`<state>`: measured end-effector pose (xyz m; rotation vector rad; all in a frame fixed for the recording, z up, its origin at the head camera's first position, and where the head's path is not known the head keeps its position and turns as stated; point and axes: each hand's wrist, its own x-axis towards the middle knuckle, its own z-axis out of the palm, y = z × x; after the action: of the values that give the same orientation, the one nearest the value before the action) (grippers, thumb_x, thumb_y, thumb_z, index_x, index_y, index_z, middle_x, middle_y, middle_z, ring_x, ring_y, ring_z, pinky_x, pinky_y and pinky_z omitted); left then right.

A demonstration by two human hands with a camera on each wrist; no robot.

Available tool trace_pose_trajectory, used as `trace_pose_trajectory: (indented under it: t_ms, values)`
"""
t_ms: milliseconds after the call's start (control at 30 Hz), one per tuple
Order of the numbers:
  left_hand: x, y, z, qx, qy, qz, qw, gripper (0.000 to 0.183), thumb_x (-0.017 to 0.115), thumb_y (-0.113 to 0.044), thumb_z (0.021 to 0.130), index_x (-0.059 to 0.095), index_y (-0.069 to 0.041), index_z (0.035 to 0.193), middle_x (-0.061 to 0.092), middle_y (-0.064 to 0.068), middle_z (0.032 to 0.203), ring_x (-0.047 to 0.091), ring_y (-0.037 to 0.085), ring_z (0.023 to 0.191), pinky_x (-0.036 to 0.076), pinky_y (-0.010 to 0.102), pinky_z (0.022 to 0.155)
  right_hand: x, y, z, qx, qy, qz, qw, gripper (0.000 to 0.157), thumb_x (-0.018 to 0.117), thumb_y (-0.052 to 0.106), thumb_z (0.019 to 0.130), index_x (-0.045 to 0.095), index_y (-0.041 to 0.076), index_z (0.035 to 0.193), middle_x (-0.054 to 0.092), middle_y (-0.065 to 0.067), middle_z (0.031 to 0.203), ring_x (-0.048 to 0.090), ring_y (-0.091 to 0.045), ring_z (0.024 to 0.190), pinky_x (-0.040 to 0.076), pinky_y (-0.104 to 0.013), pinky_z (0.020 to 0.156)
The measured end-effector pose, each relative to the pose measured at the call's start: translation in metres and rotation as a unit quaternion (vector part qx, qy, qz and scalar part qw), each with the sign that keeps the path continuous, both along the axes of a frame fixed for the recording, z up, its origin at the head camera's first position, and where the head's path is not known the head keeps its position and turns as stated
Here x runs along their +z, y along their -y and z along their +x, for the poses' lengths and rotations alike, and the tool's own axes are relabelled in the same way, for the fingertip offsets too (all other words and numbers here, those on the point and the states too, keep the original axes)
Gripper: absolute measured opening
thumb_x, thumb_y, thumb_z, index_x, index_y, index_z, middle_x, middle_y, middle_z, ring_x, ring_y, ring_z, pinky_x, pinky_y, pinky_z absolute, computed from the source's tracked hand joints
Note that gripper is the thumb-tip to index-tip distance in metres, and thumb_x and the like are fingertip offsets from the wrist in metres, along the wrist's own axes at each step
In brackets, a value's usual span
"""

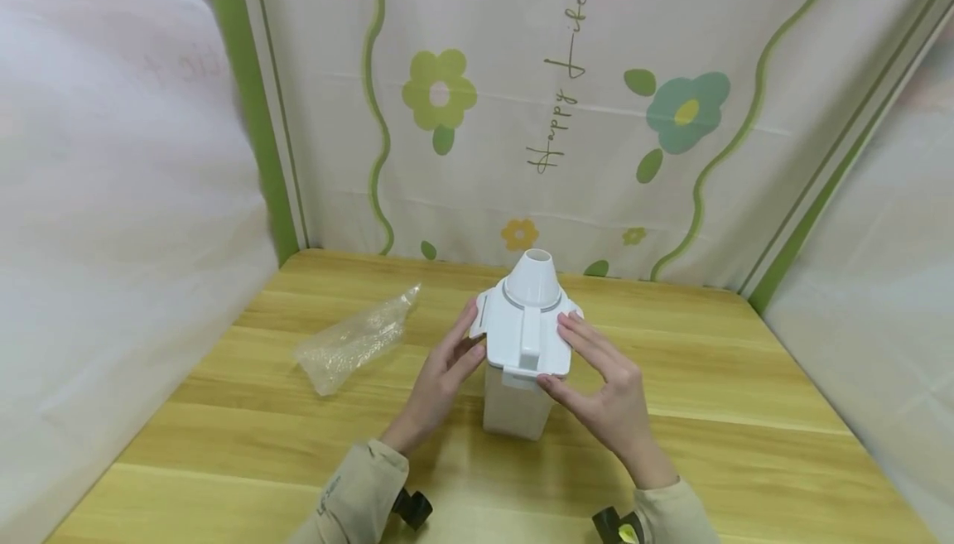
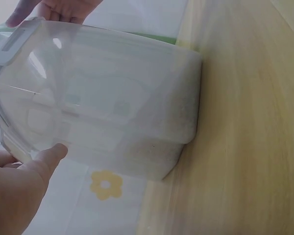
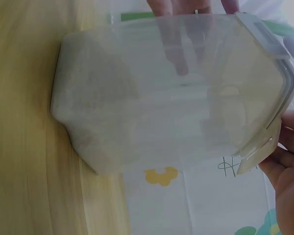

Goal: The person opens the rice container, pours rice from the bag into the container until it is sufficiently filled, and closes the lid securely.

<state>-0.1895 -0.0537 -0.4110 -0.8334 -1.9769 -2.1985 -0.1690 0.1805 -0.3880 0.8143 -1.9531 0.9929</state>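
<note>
A translucent storage container [image 1: 516,407] stands upright on the table, pale fine-grained contents filling its lower part [image 3: 95,93]. Its white lid [image 1: 505,337] carries a cone-shaped spout cap [image 1: 533,281]. My left hand [image 1: 436,385] holds the container's left side, fingers by a side clip [image 1: 479,317] that sticks out and thumb against the wall. On the other side my right hand [image 1: 614,391] grips the lid, its fingers on the right edge and its thumb near the front clip [image 1: 522,377]. In the right wrist view those fingers touch a flared clip [image 3: 259,154].
A crumpled clear plastic bag [image 1: 358,344] lies on the wooden table [image 1: 715,370], left of the container. Printed fabric curtains [image 1: 492,55] enclose the back and both sides. Dark wrist camera mounts [image 1: 412,508] show by both sleeves.
</note>
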Motion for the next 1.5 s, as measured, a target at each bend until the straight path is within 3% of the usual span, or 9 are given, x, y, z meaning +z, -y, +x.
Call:
trace_pose_trajectory:
  t_ms: [133,433,667,933,1167,1500]
  values:
    - [0.002,-0.001,0.000,0.003,-0.007,0.002,1.0000,0.059,0.050,-0.019,0.104,0.024,-0.004,0.155,0.014,0.000,0.161,0.040,0.025,0.136,0.034,0.032,0.109,-0.002,0.000,-0.004,0.006,-0.023,-0.001,1.000,0.070,0.072,0.053,0.085,0.067,-0.009,0.117,0.061,-0.023,0.125,0.055,-0.047,0.116,0.041,-0.034,0.105]
    - [0.001,-0.002,0.001,0.014,-0.027,-0.017,0.9994,0.057,0.048,-0.018,0.105,0.025,-0.004,0.155,0.014,0.001,0.161,0.030,0.020,0.141,0.030,0.030,0.112,-0.004,-0.002,-0.003,0.004,-0.026,-0.002,1.000,0.068,0.073,0.052,0.084,0.067,-0.007,0.117,0.062,-0.021,0.126,0.055,-0.045,0.117,0.042,-0.034,0.105]
    - [-0.001,-0.003,0.000,-0.003,-0.033,-0.021,0.9992,0.051,0.037,-0.023,0.109,0.023,-0.004,0.155,0.015,0.001,0.161,0.026,0.020,0.143,0.037,0.033,0.107,-0.004,-0.001,-0.002,0.008,-0.016,-0.011,1.000,0.066,0.076,0.050,0.083,0.068,-0.006,0.118,0.062,-0.021,0.125,0.055,-0.044,0.118,0.042,-0.033,0.104]
    - [-0.002,-0.004,0.001,0.001,-0.054,-0.073,0.9958,0.052,0.025,-0.026,0.111,0.014,-0.004,0.156,0.011,0.000,0.161,0.023,0.019,0.144,0.032,0.036,0.111,-0.005,-0.002,-0.006,0.005,-0.049,0.000,0.999,0.069,0.075,0.052,0.083,0.068,-0.009,0.115,0.063,-0.023,0.122,0.057,-0.047,0.114,0.043,-0.034,0.103]
    - [-0.001,-0.007,0.003,0.008,-0.046,-0.098,0.9941,0.054,0.022,-0.032,0.111,0.009,-0.009,0.158,0.008,-0.006,0.161,0.022,0.015,0.143,0.028,0.032,0.113,-0.005,-0.003,-0.006,0.006,-0.052,0.002,0.999,0.069,0.078,0.050,0.080,0.068,-0.008,0.116,0.063,-0.024,0.121,0.057,-0.047,0.114,0.043,-0.034,0.103]
    - [-0.002,-0.007,0.005,0.021,-0.053,-0.105,0.9929,0.053,0.021,-0.031,0.111,0.010,-0.008,0.157,0.008,-0.003,0.161,0.024,0.019,0.143,0.025,0.034,0.114,0.016,0.008,0.009,0.019,-0.044,-0.013,0.999,0.066,0.077,0.047,0.082,0.068,-0.010,0.114,0.063,-0.029,0.117,0.056,-0.052,0.109,0.044,-0.036,0.102]
